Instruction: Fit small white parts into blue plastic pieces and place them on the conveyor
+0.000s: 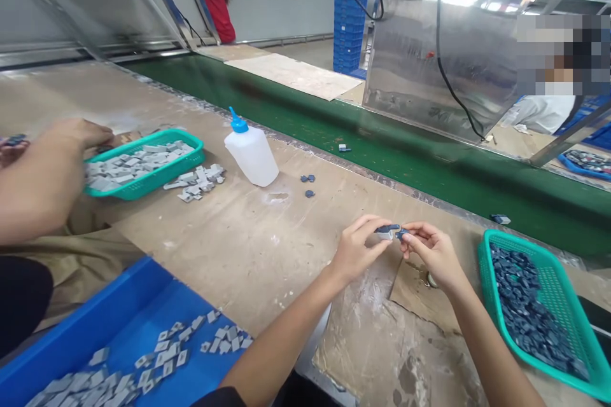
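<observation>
"Which step is this?"
"Bringing two parts together, I'd judge; the left hand has its grip pinching a grey-and-navy block; the right hand pinches a small navy piece; both above the worktop."
"Next move?"
"Probably careful alignment."

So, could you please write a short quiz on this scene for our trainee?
1. True or false: the bottle stands on the green belt.
2. Which parts lie in the basket at far right: (a) light grey, (b) dark, (c) red?
3. Which of the wearer's hands holds the grey-and-dark piece?

Key: 1. False, it stands on the table. 2. b, dark parts. 3. The left hand.
</observation>
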A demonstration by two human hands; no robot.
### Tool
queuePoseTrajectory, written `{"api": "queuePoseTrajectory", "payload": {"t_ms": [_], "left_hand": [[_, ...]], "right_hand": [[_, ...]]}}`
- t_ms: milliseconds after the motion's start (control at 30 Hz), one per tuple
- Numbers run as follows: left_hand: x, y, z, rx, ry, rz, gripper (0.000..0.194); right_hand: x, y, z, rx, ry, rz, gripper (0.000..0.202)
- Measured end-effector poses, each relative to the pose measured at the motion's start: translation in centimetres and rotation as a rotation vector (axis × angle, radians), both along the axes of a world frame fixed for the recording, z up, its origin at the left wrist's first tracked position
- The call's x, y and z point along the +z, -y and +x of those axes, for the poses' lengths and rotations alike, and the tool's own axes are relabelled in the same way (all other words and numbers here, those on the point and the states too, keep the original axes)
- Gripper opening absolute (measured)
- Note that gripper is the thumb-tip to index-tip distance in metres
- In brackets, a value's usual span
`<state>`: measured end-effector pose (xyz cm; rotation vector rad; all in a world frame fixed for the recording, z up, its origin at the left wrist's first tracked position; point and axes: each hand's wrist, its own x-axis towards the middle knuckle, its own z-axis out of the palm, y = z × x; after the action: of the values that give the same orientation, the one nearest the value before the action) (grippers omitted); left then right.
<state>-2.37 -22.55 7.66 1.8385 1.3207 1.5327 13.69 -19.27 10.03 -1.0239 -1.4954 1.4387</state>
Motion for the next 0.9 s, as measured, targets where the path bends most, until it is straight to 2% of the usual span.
{"api": "queuePoseTrajectory", "payload": {"t_ms": [200, 433, 733, 833, 900], "left_hand": [[-0.2, 0.1, 0.0, -0.042, -0.048, 0.041, 0.026], [-0.7, 0.3, 0.5, -0.114, -0.117, 0.036, 0.026], [-1.2, 1.1, 2.0, -0.098, -0.093, 0.073, 0.024], [-1.0, 1.2, 2.1, -0.135, -0.138, 0.095, 0.024], [-0.4, 1.2, 2.2, -0.164, -0.178, 0.128, 0.025]], "right_hand": [[0.3, 0.3, -0.3, -0.01, 0.004, 0.018, 0.034], [0.4, 0.5, 0.1, -0.003, 0.009, -0.053, 0.036], [0.1, 2.1, 0.2, -0.177, 0.026, 0.026, 0.032], [0.0, 2.1, 1.1, -0.127, -0.024, -0.017, 0.029], [0.0, 2.1, 1.9, -0.007, -0.099, -0.094, 0.027]]}}
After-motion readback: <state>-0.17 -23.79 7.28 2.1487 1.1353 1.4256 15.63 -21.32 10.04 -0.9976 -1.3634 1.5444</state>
